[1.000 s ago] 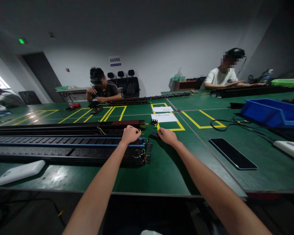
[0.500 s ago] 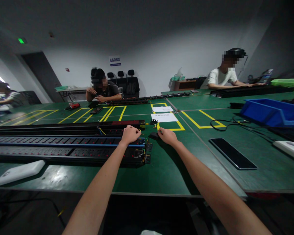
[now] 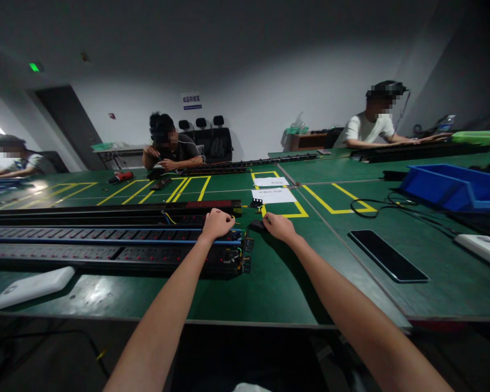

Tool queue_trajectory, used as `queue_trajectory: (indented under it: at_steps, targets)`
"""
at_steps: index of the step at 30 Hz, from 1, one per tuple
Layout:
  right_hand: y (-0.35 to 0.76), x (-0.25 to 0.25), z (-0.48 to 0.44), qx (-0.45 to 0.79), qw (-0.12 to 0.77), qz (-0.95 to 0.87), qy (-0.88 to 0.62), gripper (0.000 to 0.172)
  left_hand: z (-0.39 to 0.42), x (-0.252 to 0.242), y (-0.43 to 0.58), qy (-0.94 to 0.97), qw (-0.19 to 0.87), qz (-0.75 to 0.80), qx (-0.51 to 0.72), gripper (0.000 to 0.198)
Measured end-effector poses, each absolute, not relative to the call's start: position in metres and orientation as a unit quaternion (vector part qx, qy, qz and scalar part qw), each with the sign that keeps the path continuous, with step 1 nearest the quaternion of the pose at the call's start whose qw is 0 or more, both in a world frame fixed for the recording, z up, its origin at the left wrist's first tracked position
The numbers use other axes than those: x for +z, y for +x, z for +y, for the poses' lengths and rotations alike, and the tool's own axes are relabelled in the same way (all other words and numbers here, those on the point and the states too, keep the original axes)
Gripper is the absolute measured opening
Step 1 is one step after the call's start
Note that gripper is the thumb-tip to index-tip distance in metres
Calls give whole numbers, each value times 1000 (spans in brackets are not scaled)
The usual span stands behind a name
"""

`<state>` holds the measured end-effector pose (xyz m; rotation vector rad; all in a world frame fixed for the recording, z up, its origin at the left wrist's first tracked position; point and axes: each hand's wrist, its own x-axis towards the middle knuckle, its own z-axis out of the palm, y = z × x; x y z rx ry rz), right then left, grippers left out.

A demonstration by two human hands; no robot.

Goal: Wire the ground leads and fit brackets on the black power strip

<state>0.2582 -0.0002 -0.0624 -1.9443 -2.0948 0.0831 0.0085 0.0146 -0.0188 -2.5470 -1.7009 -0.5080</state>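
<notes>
Several long black power strips (image 3: 106, 245) lie side by side on the green table (image 3: 277, 283), their right ends open with coloured wires (image 3: 234, 253) showing. My left hand (image 3: 217, 223) rests closed on the right end of a strip, fingers curled over its far edge. My right hand (image 3: 278, 226) is closed in a pinch on a small black part (image 3: 256, 225) just off the strips' end. A small black connector (image 3: 256, 203) lies a little beyond it.
A black phone (image 3: 386, 256) lies to the right, a white device (image 3: 32, 287) at the near left and another (image 3: 482, 247) at far right. A blue bin (image 3: 453, 188) and a black cable (image 3: 375, 207) sit at right. Three people work at far tables. White papers (image 3: 273, 195) lie in yellow markings.
My hands and the strips have stayed put. The person at the far left has shifted a little, and the view has barely moved.
</notes>
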Motion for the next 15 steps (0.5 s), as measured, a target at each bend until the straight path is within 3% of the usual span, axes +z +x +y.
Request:
queue_trajectory:
  at_steps: [15]
  targets:
    - [258,-63,0,28,139,-723,-676,30,15,-19,8,-820,18,-548,-165,32]
